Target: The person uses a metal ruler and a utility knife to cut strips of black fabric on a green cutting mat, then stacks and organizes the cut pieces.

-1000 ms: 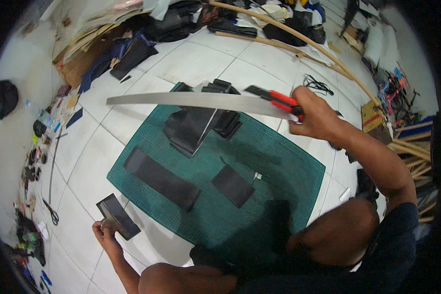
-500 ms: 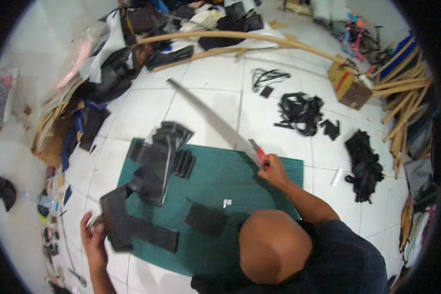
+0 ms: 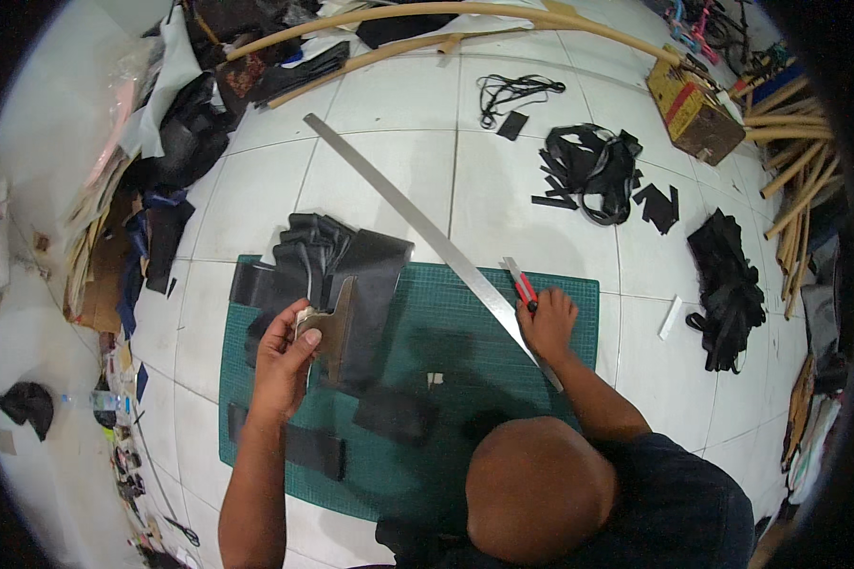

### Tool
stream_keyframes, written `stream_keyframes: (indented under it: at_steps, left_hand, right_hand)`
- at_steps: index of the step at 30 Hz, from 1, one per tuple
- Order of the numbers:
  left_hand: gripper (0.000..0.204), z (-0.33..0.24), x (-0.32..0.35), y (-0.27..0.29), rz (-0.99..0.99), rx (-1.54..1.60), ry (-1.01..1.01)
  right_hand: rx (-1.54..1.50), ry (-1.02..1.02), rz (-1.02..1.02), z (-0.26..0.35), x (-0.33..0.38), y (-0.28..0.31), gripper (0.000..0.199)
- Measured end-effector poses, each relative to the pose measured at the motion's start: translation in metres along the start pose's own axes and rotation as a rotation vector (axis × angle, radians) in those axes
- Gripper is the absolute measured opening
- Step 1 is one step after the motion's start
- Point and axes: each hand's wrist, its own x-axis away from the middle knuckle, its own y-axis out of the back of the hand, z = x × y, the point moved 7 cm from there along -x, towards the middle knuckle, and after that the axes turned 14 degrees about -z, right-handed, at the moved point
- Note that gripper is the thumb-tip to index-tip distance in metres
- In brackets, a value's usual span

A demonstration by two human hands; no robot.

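Note:
My left hand point(image 3: 287, 365) pinches a flat, brownish notched piece point(image 3: 337, 332) with a pale patch near the thumb. This piece stands over a black sheet point(image 3: 380, 275) on the green cutting mat point(image 3: 484, 408). Folded black strips point(image 3: 308, 251) are bunched beside it. My right hand point(image 3: 548, 322) is at the near end of a long metal ruler point(image 3: 413, 218), its fingers curled against a red utility knife point(image 3: 524, 289). The ruler lies slantwise from the mat across the floor tiles. Black rectangles point(image 3: 394, 417) lie nearer me on the mat.
Black cords point(image 3: 517, 95), a tangle of black strips point(image 3: 593, 175) and a black heap point(image 3: 726, 289) lie on the tiles. A yellow box point(image 3: 697, 114) stands far right. Tan poles point(image 3: 427, 14) cross the back. My bare knee point(image 3: 541, 488) covers the mat's near part.
My left hand has moved right and up, from the black piece at the mat's left edge to the brownish piece. The ruler has come down across the mat; my right hand has shifted slightly right.

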Motion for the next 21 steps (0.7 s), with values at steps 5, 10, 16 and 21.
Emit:
stream_keyframes:
  at_steps: [5, 10, 16, 21]
  left_hand:
    - [0.056, 0.03, -0.001, -0.027, -0.023, 0.001, 0.006]
    - [0.059, 0.061, 0.012, -0.073, 0.055, -0.117, -0.1]
    - [0.06, 0.075, 0.023, -0.047, -0.108, -0.055, -0.125]
    - [0.056, 0.075, 0.019, -0.003, -0.327, 0.101, -0.082]
  right_hand:
    - [-0.26, -0.052, 0.149, 0.056, -0.038, 0.048, 0.046]
    - [-1.327, -0.419, 0.661, 0.129, -0.022, 0.02, 0.036]
    - [-1.355, -0.616, 0.362, 0.107, -0.047, 0.018, 0.031]
    - [-1.294, -0.695, 0.047, 0.019, -0.144, 0.034, 0.025]
